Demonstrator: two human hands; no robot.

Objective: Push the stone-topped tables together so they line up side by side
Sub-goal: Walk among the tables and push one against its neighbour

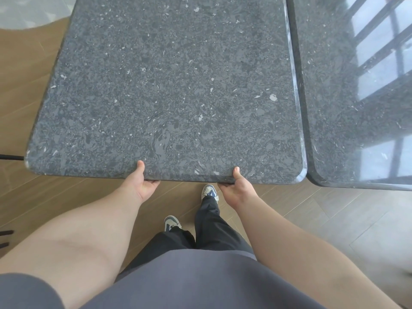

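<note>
A dark grey speckled stone-topped table [169, 85] fills the middle of the view. A second stone-topped table [347, 121] of the same kind stands to its right, and their long edges meet along a thin dark seam. My left hand [140, 184] grips the near edge of the left table, thumb on top and fingers underneath. My right hand [236, 186] grips the same edge further right in the same way. The near edge of the right table sits slightly closer to me than the left table's edge.
Wooden plank floor [33, 90] lies left of the tables and under my feet [209, 191]. A pale floor area shows at the far left corner. Dark bar-like ends [6, 233] poke in at the left edge. Window bars reflect on the right tabletop.
</note>
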